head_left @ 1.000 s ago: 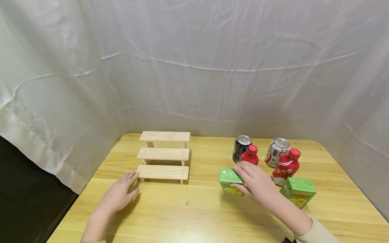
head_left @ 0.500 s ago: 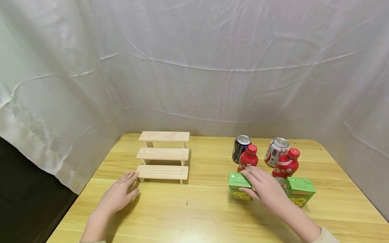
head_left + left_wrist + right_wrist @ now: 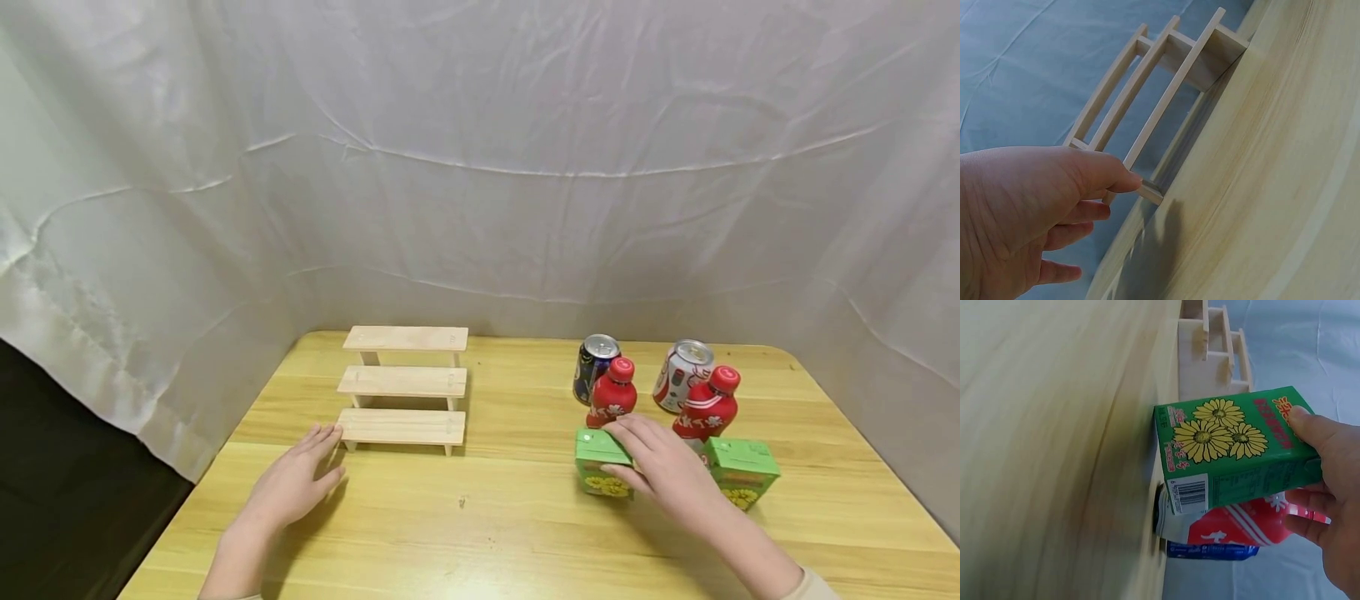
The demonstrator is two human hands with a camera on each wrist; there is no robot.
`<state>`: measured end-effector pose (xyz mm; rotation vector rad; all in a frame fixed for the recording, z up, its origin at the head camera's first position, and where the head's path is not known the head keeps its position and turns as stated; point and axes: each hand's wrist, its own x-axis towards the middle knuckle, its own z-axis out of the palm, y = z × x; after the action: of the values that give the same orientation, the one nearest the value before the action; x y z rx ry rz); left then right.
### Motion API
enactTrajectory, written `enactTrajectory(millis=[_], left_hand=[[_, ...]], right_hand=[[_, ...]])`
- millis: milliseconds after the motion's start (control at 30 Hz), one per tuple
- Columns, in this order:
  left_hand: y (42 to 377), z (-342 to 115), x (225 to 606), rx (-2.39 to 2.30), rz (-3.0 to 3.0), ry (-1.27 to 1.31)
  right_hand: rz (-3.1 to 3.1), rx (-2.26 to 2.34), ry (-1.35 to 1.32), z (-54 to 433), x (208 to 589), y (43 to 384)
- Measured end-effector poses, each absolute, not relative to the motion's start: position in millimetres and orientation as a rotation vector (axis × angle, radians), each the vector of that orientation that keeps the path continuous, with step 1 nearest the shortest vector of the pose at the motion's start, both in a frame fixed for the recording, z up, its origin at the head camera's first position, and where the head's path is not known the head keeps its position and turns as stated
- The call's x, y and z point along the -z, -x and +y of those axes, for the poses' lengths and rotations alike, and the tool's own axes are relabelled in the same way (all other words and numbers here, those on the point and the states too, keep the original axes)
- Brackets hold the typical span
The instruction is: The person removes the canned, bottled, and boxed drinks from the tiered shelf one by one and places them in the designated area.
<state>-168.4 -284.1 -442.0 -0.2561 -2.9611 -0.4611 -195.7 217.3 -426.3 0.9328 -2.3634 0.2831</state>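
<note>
My right hand grips a green drink carton near its top, thumb on the front face. Yellow flowers and a barcode show on this carton in the right wrist view. Just behind it stands a red bottle, and a second green carton is to the right of the hand. Over on the left, my left hand has its fingers extended, with the fingertips at the left end of the lowest step of a three-step wooden rack. Nothing is held in that hand.
A dark can stands behind the near red bottle. Farther right are a white-and-red can and another red bottle. Pale curtains enclose the wooden table at the back and sides.
My right hand has moved right and slightly toward me with the green carton, more of the red bottle behind now showing. The left hand and rack have stayed in place.
</note>
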Motion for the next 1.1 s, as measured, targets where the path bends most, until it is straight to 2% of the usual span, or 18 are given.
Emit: enactTrajectory(millis=[1100], left_hand=[[170,-287,444,0.493,-2.979,0.248]], right_hand=[[-2.509,-0.309,-0.842,240,426,194]])
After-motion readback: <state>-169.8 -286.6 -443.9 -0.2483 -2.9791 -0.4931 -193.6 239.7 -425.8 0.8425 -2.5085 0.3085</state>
